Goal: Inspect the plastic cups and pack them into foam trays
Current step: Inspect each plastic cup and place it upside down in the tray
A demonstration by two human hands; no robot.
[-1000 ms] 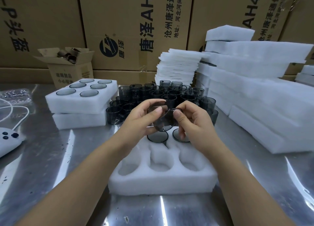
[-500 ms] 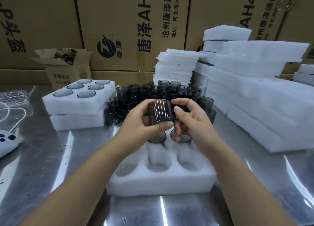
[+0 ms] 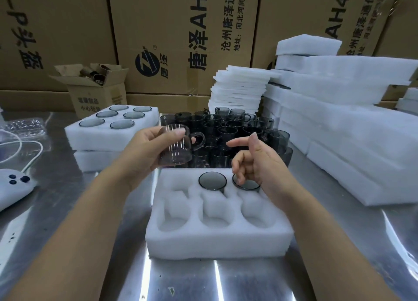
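My left hand point(image 3: 144, 152) grips a smoky grey transparent cup point(image 3: 177, 146) with a handle, held upright above the table, left of the tray's far edge. My right hand point(image 3: 255, 163) hovers open and holds nothing, fingers loosely curled, over the tray's far right corner. The white foam tray point(image 3: 217, 239) lies in front of me; two cups point(image 3: 212, 180) sit in its far middle and far right pockets, and the other pockets hold nothing. A crowd of loose grey cups point(image 3: 226, 129) stands behind the tray.
A filled foam tray point(image 3: 113, 133) rests on another at the left. Stacks of white foam point(image 3: 339, 124) fill the right side, thin foam sheets point(image 3: 239, 90) at the back. A small open carton point(image 3: 97, 90), a white device point(image 3: 13, 185) with a cable, and big cardboard boxes behind.
My right hand has let go of the cup and drawn back to the right. My left hand has carried the cup to the left and turned it upright, handle to the right.
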